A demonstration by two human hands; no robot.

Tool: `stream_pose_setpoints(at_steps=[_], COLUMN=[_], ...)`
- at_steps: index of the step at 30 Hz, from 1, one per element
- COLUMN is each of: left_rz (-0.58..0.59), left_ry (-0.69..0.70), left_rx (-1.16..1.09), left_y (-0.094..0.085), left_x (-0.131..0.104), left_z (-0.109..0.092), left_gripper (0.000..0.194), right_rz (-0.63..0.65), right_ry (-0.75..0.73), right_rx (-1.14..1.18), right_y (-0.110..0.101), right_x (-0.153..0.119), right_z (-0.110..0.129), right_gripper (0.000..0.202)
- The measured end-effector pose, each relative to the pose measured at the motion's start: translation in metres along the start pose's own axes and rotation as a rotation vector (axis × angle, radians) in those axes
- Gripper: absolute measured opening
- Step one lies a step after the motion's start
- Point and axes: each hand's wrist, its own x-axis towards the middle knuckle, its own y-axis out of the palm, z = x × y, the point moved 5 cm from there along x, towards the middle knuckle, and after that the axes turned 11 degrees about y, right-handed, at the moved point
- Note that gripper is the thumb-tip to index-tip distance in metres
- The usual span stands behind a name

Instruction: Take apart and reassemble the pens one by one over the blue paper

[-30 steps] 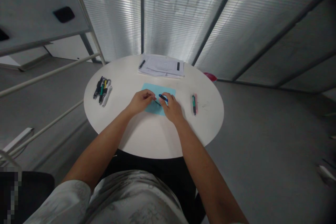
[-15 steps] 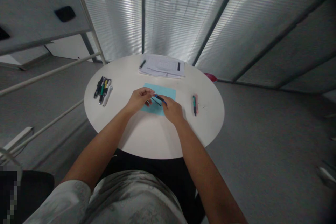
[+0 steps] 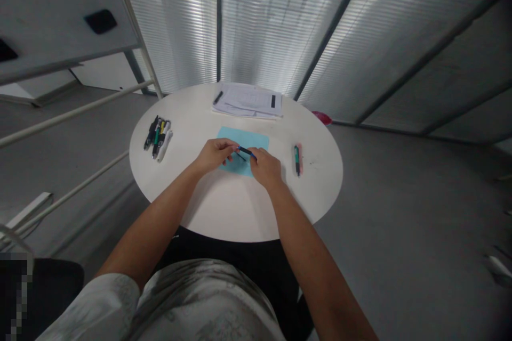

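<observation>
Between my hands is a dark blue pen [image 3: 245, 150], held above a light-blue sheet [image 3: 256, 140] on the round white table. My right hand [image 3: 266, 166] is closed around the pen's right end. The fingertips of my left hand [image 3: 218, 154] pinch its other end, where a small part is too fine to make out. Under the pen, a thin dark stick [image 3: 240, 156], perhaps a refill, lies over the blue sheet. Fingers partly hide the pen's ends.
A bunch of several pens and markers [image 3: 158, 137] lies on the table's left side. At the back is a stack of papers [image 3: 248, 101] with a black pen [image 3: 218, 97] on it. To the right, a green and black pen [image 3: 296, 160] lies against a pink strip [image 3: 301, 157].
The pen has levelled out a little between my hands, and my left wrist has turned slightly. The other things on the table stay where they were.
</observation>
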Motion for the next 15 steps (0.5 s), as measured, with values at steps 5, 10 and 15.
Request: stream_pose_setpoints(at_steps=[5,10,15], left_rz=[-0.001,-0.014,-0.011], left_ry=[0.018,0.021,0.041], left_rx=[-0.031,-0.068,-0.053], left_y=[0.0017,0.0027,0.0022], left_x=[-0.0001,-0.0004,0.0000], left_z=[-0.0001,-0.0014,-0.0015], left_gripper=[0.033,0.027,0.031], right_rz=[-0.025,-0.029,-0.023], right_ry=[-0.034,-0.053,-0.095], right_rx=[0.020,0.083,0.202], right_y=[0.0022,0.0039,0.0061], right_x=[0.0004,0.0005,0.0021], right_z=[0.0009,0.0014,0.0019], right_gripper=[0.032,0.031,0.030])
